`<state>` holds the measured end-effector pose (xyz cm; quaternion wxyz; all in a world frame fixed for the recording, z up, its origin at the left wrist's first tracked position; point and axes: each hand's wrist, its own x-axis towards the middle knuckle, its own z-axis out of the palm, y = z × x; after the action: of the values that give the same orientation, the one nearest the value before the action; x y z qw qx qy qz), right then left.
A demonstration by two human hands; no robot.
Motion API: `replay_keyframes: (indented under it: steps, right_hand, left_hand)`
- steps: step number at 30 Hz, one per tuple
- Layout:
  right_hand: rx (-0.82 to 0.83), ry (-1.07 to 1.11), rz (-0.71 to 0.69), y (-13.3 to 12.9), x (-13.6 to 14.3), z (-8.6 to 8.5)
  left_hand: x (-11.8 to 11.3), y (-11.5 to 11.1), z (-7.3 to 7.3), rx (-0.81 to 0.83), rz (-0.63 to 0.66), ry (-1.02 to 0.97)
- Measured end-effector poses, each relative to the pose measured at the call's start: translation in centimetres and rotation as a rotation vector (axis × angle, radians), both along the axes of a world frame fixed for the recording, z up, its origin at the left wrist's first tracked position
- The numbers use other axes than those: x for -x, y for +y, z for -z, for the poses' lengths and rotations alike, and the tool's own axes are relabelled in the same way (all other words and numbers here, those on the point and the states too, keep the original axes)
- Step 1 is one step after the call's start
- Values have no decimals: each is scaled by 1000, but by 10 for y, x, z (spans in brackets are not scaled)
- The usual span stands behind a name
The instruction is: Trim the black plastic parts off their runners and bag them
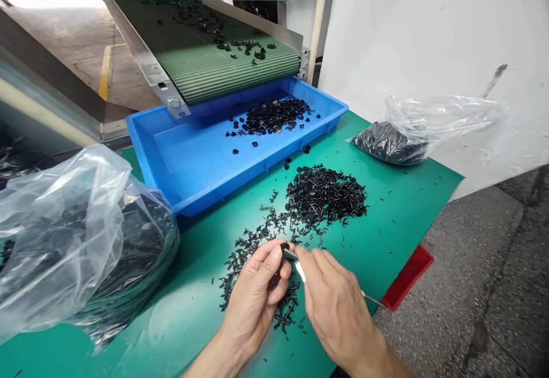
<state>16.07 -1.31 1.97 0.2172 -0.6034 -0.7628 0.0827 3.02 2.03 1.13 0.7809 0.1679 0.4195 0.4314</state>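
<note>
Factory or workshop floor: green conveyor belt (227,52) ending over a blue tray (189,163), black parts (326,195) heaped on a green surface (407,195), stained concrete-like floor (463,275), yellow line (104,75).

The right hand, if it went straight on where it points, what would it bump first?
Probably the small black part pinched in the left hand: the right hand points its thin metal tool at it. Whether they already touch is hard to tell.
</note>
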Motion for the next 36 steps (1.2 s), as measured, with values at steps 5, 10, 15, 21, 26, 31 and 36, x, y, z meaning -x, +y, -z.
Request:
replay_keyframes:
  steps: [5,10,15,21,26,31,36]
  right_hand:
    - [26,-8,3,-1,2,0]
    - [22,20,17,-2,1,1]
    - [24,36,40,-2,3,4]
    - [-17,25,96,0,9,11]
    - [61,122,94,2,15,11]
    - [468,416,-15,24,-1,2]
    - [610,653,-4,44,-21,3]
  left_hand:
    - [-1,0,1,9,1,-28]
    - [1,0,3,15,17,-49]
    - [0,-2,3,18,18,-56]
    - [-4,-6,4,-32,-11,22]
    - [-4,-7,6,-70,-67,132]
    - [3,1,6,-126,-27,239]
    - [10,9,3,-140,43,355]
